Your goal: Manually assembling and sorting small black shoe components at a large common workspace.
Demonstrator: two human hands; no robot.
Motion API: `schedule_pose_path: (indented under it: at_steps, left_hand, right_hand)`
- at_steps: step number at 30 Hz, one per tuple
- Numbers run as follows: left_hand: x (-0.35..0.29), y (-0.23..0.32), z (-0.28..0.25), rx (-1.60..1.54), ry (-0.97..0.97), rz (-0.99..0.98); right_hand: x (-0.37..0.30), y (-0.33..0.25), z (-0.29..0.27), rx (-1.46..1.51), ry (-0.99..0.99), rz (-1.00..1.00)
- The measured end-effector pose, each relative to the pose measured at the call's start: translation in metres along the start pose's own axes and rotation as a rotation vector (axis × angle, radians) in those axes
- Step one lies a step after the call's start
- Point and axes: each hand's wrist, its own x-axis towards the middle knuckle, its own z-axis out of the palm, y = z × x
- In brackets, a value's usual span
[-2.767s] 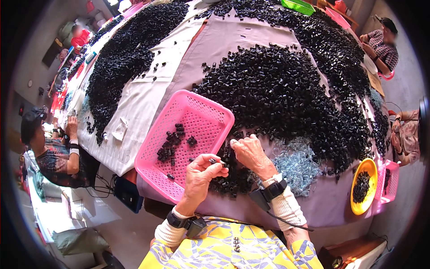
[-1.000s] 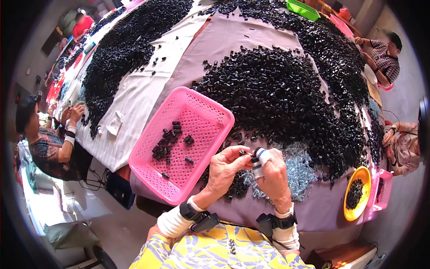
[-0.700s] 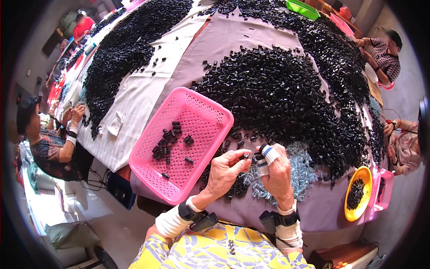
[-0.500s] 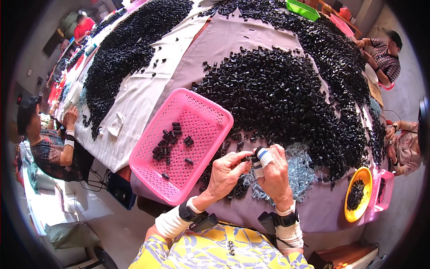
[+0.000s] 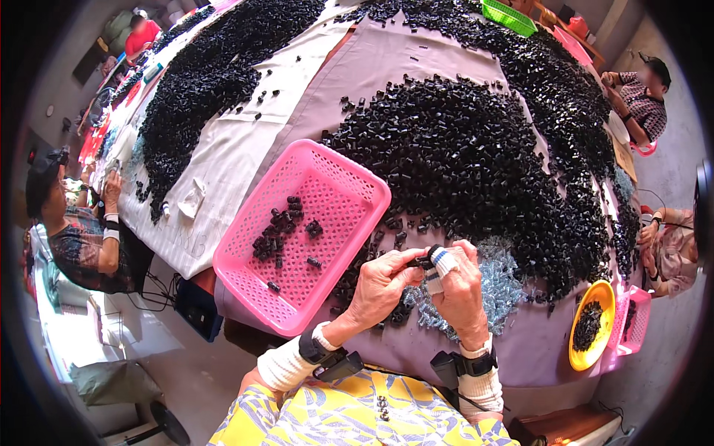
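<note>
My left hand (image 5: 378,290) pinches a small black plastic part (image 5: 421,262) between thumb and forefinger. My right hand (image 5: 460,296), with striped white-and-blue cloth around a finger, closes on the same part from the other side; its fingertips are partly hidden. Below and beside the right hand lies a heap of small shiny metal pieces (image 5: 500,286). Left of my hands, a pink perforated basket (image 5: 230,256) holds several black parts (image 5: 277,230). Just beyond the hands spreads a large pile of black parts (image 5: 454,149).
At the right edge of the table stand a yellow bowl (image 5: 611,297) of dark pieces and a pink basket (image 5: 637,334). A green basket (image 5: 509,18) is at the far side. Co-workers sit left (image 5: 74,245) and right (image 5: 643,97) around the cloth-covered table (image 5: 297,111).
Both hands stay together at nearly the same spot, and the black part shows more between the fingertips. The co-worker at left has shifted a hand slightly.
</note>
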Motion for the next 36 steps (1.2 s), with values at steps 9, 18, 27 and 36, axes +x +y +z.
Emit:
schedule_pose_path:
  at_steps: [9,18,27,36]
  left_hand:
    - [0.0,-0.002,0.004,0.101,0.031,0.07]
    - [0.002,-0.01,0.002,0.183,0.084,0.16]
    - [-0.004,-0.007,-0.001,0.249,0.021,0.122]
    - [-0.008,-0.015,-0.001,0.147,0.01,-0.024]
  right_hand:
    - [-0.003,0.0,0.0,-0.077,-0.025,-0.024]
    - [-0.005,-0.003,0.0,-0.09,-0.045,0.019]
    - [-0.013,0.002,0.001,-0.061,-0.117,-0.014]
    - [-0.018,0.0,0.002,-0.08,-0.165,0.008]
